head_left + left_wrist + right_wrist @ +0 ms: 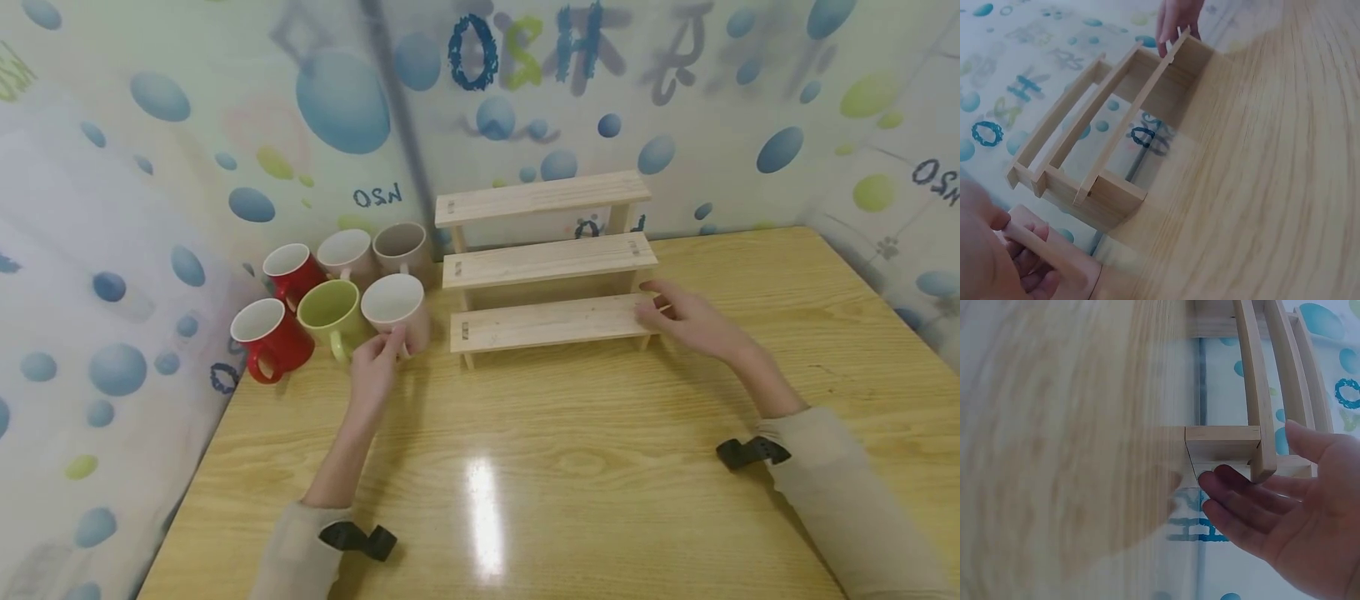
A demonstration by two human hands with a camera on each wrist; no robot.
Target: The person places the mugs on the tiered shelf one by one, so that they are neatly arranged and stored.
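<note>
A pale pink mug (395,310) with a white inside stands at the front right of a group of mugs. My left hand (375,367) holds it by the handle, thumb and fingers around the loop, as the left wrist view shows with the mug's handle (1038,247). At the right end of a three-tier wooden shelf (551,321), my right hand (690,321) has its fingers loosely extended beside the lowest board's end. In the right wrist view its fingertips (1213,481) lie beside that board end, with the thumb raised above.
Left of the pink mug are a green mug (330,312) and a red mug (273,337). Behind them stand another red mug (294,271), a light pink mug (348,254) and a grey-beige mug (405,250). A patterned backdrop (480,117) rises behind the wooden table (570,467).
</note>
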